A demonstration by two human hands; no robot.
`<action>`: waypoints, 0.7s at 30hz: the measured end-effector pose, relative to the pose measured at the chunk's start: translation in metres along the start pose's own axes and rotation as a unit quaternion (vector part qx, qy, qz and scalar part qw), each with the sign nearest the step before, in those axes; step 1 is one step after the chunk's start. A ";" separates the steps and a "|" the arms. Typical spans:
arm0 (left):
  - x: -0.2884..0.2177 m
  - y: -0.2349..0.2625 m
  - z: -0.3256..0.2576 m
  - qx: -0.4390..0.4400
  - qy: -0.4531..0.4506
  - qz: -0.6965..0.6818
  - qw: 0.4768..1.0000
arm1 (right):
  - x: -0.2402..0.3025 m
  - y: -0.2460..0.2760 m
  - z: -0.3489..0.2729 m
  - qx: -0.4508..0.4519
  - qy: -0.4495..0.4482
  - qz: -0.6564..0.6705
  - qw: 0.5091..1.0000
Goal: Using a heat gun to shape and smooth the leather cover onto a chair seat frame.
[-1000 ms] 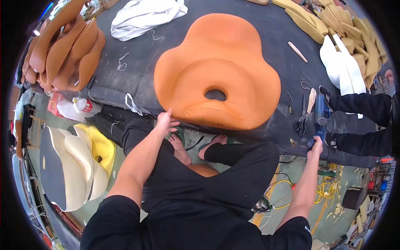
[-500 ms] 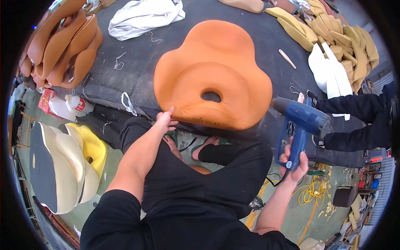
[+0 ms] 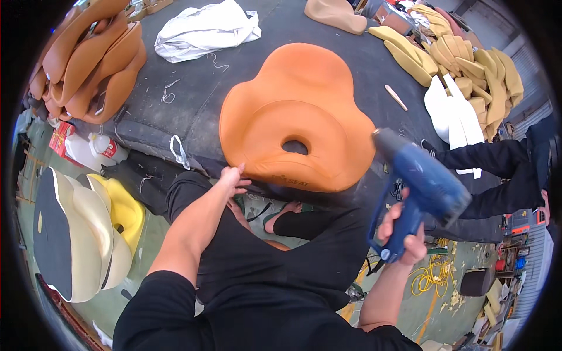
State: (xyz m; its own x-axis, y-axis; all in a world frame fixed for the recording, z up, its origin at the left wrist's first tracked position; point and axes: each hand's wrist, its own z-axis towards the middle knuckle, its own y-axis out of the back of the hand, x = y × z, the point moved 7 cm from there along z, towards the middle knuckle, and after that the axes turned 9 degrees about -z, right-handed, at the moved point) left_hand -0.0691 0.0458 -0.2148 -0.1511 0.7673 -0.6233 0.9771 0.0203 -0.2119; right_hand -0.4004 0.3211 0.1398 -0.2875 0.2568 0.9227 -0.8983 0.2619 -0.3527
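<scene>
An orange padded seat cushion with a hole near its front lies on the dark tabletop, its front edge toward me. At its front left corner my left hand grips the edge between thumb and fingers. My right hand is closed round the handle of a blue heat gun, held in the air over the table's near right edge. The gun's dark nozzle points up and left, close to the cushion's right side. Slight blur covers the gun, and its trigger is hidden.
Brown cushions are stacked at the left, and tan foam pieces lie at the far right. A white cloth lies at the back. Cream foam shapes stand on the floor left. Another person's dark-clothed legs extend in from the right.
My right hand has brought the heat gun slightly left, and its nozzle has tilted up more toward the cushion. The left hand stays at the cushion's edge, and the whole view has shifted slightly.
</scene>
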 end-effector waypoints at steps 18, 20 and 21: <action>-0.178 -0.128 -0.449 0.737 -0.452 -0.184 0.468 | -0.052 -0.008 -0.007 0.091 -0.103 0.110 0.984; -0.176 -0.137 -0.447 0.736 -0.449 -0.188 0.469 | -0.061 -0.010 -0.003 0.080 -0.115 0.112 0.984; -0.176 -0.139 -0.444 0.738 -0.446 -0.190 0.470 | -0.066 -0.010 -0.004 0.084 -0.125 0.106 0.983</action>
State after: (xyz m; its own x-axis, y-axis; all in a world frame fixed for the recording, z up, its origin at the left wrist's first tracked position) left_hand -0.1121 0.1929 0.2588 -0.9180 0.3017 -0.2574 -0.2146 -0.9238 -0.3172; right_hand -0.3713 0.3056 0.0819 -0.5285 0.0468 0.8477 -0.8452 0.0643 -0.5305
